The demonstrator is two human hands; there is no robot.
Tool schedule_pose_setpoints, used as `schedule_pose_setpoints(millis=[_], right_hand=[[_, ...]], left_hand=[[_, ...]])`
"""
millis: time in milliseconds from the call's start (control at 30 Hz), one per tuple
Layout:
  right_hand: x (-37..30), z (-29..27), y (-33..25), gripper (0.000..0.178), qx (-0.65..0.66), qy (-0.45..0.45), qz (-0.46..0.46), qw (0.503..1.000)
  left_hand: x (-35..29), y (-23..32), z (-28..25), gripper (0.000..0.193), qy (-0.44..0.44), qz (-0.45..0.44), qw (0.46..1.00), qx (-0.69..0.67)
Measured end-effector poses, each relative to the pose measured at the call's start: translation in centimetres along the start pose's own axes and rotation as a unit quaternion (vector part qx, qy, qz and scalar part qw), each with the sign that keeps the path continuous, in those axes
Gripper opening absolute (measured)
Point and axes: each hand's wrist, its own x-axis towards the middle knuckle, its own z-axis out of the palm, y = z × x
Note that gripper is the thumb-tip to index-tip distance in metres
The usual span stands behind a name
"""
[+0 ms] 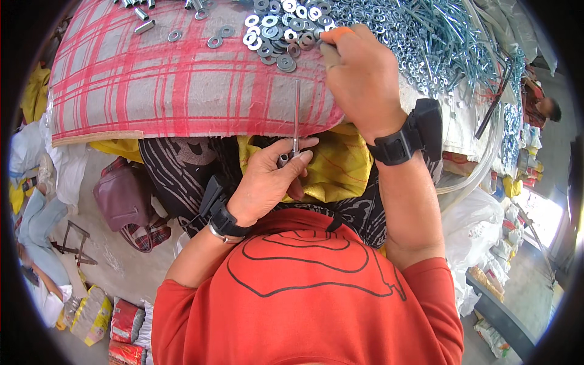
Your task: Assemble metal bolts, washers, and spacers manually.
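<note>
My left hand point(267, 176) is closed around a long, thin metal bolt point(296, 112) that points away from me past the table's near edge. A short metal sleeve point(283, 160) also shows between its fingers. My right hand point(360, 73) reaches to the edge of a pile of flat washers point(280, 33), fingers pinched together, with orange wrapping on one fingertip. Whatever lies between those fingertips is hidden. Smaller nuts or rings point(380, 24) spread just beyond this hand, and a heap of long thin bolts point(453, 45) lies to their right.
A red-and-white checked cloth point(152, 85) covers the table, with loose metal sleeves point(145, 27) at the far left. Yellow fabric point(340, 164) lies over my lap. A purple bag point(123, 193) stands at left, near another person's legs point(42, 225). Clear plastic point(468, 225) bunches at right.
</note>
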Motion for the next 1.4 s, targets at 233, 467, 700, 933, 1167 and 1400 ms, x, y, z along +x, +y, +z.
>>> schedule_pose_setpoints(millis=[233, 467, 700, 933, 1167, 1400], right_hand=[[-4.0, -3.1, -2.1, 0.017, 0.385, -0.057, 0.253, 0.886], [-6.6, -4.5, -1.7, 0.02, 0.258, -0.007, 0.098, 0.961], [-8.6, -5.9, -1.8, 0.014, 0.505, -0.07, 0.406, 0.758], [-8.8, -7.1, 1.8, 0.019, 0.266, -0.004, 0.384, 0.884], [-7.1, -6.2, 8.4, 0.018, -0.014, 0.039, 0.291, 0.956], [-7.9, -6.3, 6.7, 0.025, -0.108, -0.011, 0.213, 0.971]], left_hand=[[0.1, 0.2, 0.0, 0.03, -0.001, 0.013, 0.997, 0.07], [0.5, -1.3, 0.0, 0.027, 0.03, 0.15, 0.963, 0.221], [0.6, -0.6, 1.0, 0.026, 0.122, 0.283, 0.829, 0.467], [1.4, -1.7, 1.2, 0.029, 0.014, 0.22, 0.906, 0.361], [1.5, -1.8, 1.5, 0.027, 0.003, 0.161, 0.934, 0.319], [1.4, -1.9, 1.2, 0.02, 0.054, 0.211, 0.901, 0.374]])
